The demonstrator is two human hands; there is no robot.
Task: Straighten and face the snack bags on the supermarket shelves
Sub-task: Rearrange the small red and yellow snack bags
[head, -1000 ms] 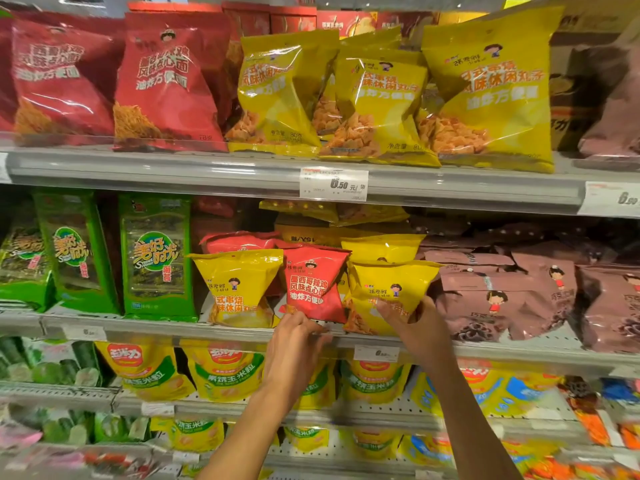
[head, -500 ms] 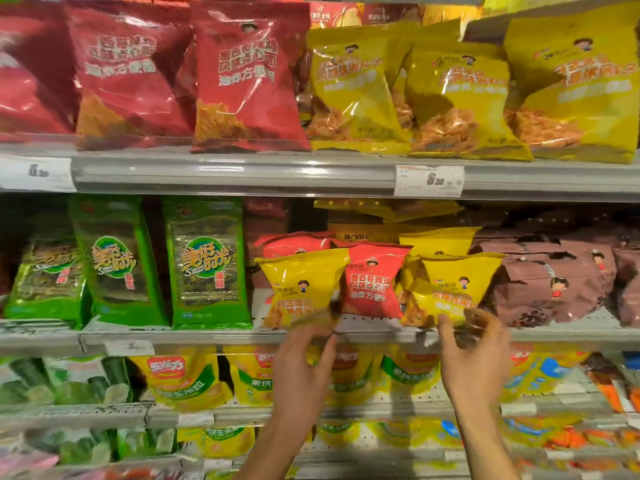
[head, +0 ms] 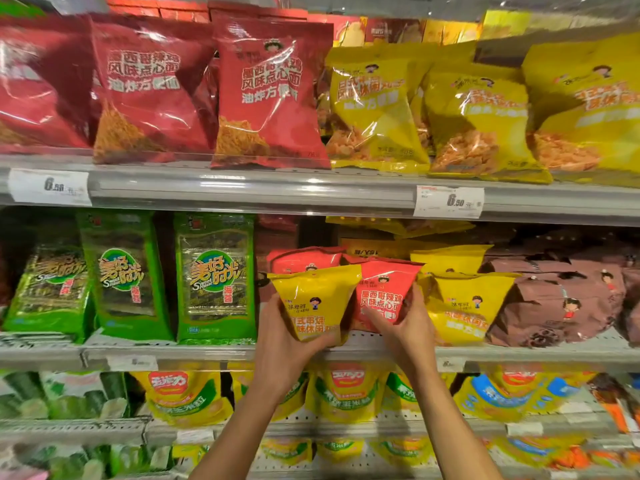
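Observation:
On the middle shelf (head: 207, 353) a small yellow snack bag (head: 317, 299) stands upright at the front edge, and my left hand (head: 280, 344) grips its lower left side and bottom. Right beside it a small red snack bag (head: 382, 292) leans slightly left; my right hand (head: 407, 327) holds its lower right part, fingers wrapped round the edge. Another yellow bag (head: 464, 306) stands to the right, untouched. Behind these stand one more red bag (head: 304, 259) and a yellow bag (head: 450, 259).
Green seaweed packs (head: 214, 275) fill the middle shelf's left side and brown bags (head: 561, 299) its right. Large red bags (head: 270, 95) and large yellow bags (head: 374, 109) line the top shelf. Yellow corn-snack pouches (head: 183, 393) hang on the shelves below.
My left hand has risen from the shelf edge and taken hold of the front yellow bag. My right hand moved left from the right yellow bag onto the red bag. The view shifted left.

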